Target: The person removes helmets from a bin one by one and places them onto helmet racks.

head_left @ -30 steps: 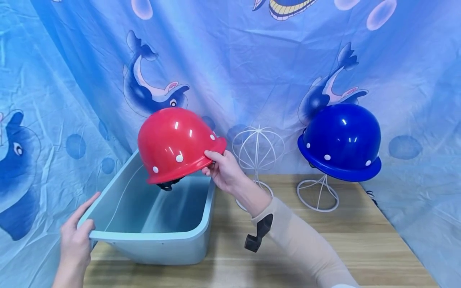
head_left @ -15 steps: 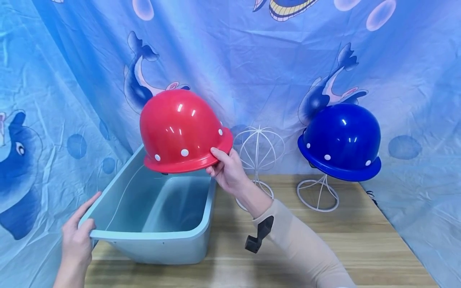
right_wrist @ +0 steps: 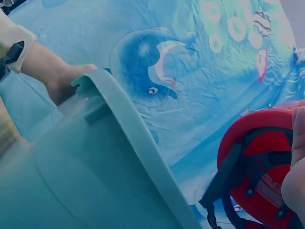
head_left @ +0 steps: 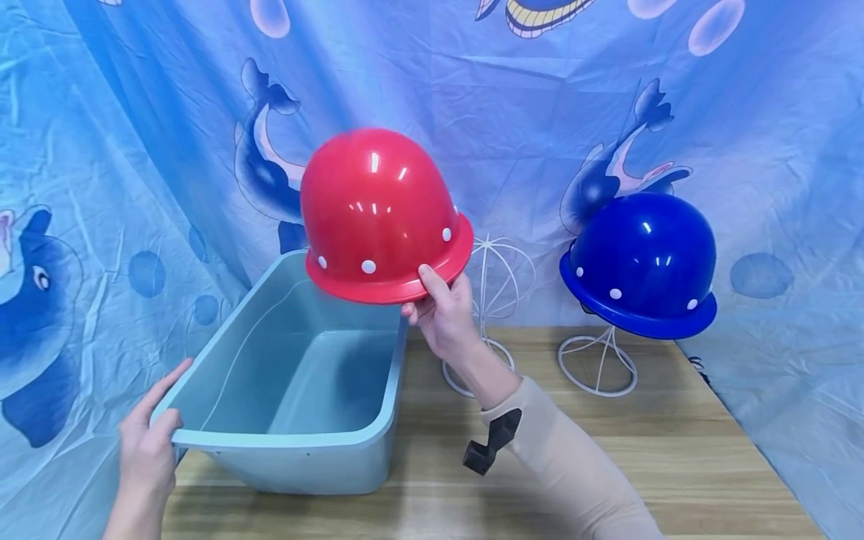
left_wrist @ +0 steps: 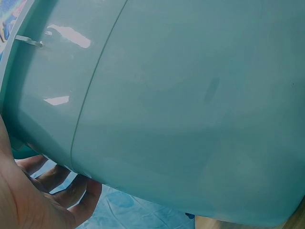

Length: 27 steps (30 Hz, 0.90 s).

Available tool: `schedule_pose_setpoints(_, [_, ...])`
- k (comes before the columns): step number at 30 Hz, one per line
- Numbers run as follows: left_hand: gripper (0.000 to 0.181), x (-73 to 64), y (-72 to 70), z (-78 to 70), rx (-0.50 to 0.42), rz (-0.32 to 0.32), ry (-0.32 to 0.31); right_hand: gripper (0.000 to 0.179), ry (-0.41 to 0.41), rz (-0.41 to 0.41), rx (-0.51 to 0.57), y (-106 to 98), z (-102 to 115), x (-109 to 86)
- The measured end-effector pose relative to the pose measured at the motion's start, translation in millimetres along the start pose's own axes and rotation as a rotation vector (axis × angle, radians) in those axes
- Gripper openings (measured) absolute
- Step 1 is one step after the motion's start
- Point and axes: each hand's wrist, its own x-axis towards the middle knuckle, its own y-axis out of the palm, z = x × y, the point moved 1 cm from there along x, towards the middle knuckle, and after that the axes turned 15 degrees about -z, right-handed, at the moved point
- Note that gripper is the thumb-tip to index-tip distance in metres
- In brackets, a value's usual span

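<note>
My right hand (head_left: pixel 445 319) pinches the brim of a red hard hat (head_left: pixel 378 210), thumb on top and fingers beneath. The hat is held up over the right back part of a light teal plastic bin (head_left: pixel 337 463). Its black inner harness (right_wrist: pixel 259 162) shows in the right wrist view. At the bin's near left corner, my left hand (head_left: pixel 148 442) grips the rim, with the thumb over it. In the left wrist view several fingers (left_wrist: pixel 86 202) curl below the bin's edge.
A white wire stand (head_left: pixel 482 300) rises behind my right hand, partly hidden by the red hat. Right of it, a blue hard hat (head_left: pixel 641 262) sits tilted on another wire stand (head_left: pixel 597 367). All stand on a wooden table (head_left: pixel 607 450) before a blue dolphin-print curtain (head_left: pixel 486 112).
My right hand has lifted the red hard hat up and to the right, from low over the bin to higher, partly before the wire stand. The left hand stays at the rim.
</note>
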Motion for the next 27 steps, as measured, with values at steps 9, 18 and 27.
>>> schedule_pose_setpoints(9, [0.075, 0.0, 0.1, -0.3, -0.007, 0.005, -0.026, 0.026, -0.148, -0.041, -0.030, -14.9, 17.1, 6.9])
schedule_pose_setpoints(18, [0.074, -0.5, 2.5, 2.4, -0.086, 0.047, -0.038, 0.016, -0.261, -0.108, -0.019, -29.0, 30.6, 11.9])
schedule_pose_setpoints(27, [0.068, 8.4, -12.2, 14.2, -0.231, 0.355, 0.065, 0.010, -0.303, -0.214, 0.001, -41.1, 43.6, 14.4])
